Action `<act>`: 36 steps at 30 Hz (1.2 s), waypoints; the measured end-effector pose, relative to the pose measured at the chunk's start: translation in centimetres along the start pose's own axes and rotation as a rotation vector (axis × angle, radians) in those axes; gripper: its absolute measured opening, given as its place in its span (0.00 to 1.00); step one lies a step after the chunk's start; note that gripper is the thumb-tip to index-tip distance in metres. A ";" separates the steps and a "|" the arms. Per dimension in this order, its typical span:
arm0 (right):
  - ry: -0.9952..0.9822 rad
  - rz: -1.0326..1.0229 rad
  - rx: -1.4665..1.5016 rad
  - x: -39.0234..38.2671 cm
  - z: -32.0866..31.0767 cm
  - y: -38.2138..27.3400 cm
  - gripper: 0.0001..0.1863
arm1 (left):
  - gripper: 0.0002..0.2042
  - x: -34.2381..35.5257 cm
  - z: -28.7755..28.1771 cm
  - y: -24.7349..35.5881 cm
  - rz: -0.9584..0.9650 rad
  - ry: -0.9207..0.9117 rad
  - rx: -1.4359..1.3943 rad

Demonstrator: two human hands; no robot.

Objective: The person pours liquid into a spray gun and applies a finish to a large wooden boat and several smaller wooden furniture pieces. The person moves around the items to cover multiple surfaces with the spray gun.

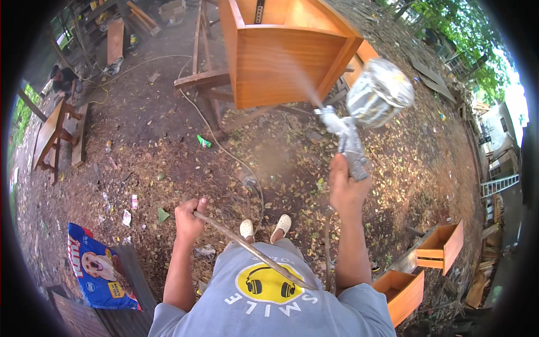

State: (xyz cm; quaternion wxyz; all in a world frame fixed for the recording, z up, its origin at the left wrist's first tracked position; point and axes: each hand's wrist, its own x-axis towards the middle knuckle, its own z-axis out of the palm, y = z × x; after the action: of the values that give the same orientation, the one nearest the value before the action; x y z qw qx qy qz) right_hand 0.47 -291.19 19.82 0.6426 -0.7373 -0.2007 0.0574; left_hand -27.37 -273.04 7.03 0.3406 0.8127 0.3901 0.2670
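My right hand (349,188) is closed around the handle of a metal spray gun (345,132), whose paint-smeared cup (379,92) sits at its upper right. A pale mist fans from the nozzle onto the side of an orange-brown wooden cabinet (281,67), which rests on a wooden stand (205,78). The gun is apart from the wood. Lower on the left, my left hand (190,218) grips an air hose (247,244) that crosses in front of my shirt. Another stretch of hose hangs below my right hand.
Two wooden drawers (398,292) stand at the lower right. A blue printed bag (101,269) lies at the lower left. A thin hose (224,149) runs over the leaf-strewn ground. Farther left, another person (64,81) is beside a wooden furniture piece (50,132).
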 end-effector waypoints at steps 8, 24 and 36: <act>0.410 -0.037 -0.090 1.5 -5.6 2.6 0.09 | 0.19 0.4 0.6 0.1 -0.032 -0.053 0.005; -0.196 -0.037 0.047 -1.9 1.0 3.7 0.11 | 0.21 -0.7 -0.6 0.1 -0.042 0.012 -0.020; 0.380 -0.010 -0.278 -0.4 -3.1 4.5 0.16 | 0.21 -0.2 0.7 0.6 -0.026 -0.044 -0.021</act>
State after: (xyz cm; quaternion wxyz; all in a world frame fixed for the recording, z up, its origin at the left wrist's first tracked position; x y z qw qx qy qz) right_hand 2.19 -294.62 15.93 0.5614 -0.8152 -0.0856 -0.1138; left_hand -26.78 -273.73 7.00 0.3611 0.8095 0.3905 0.2488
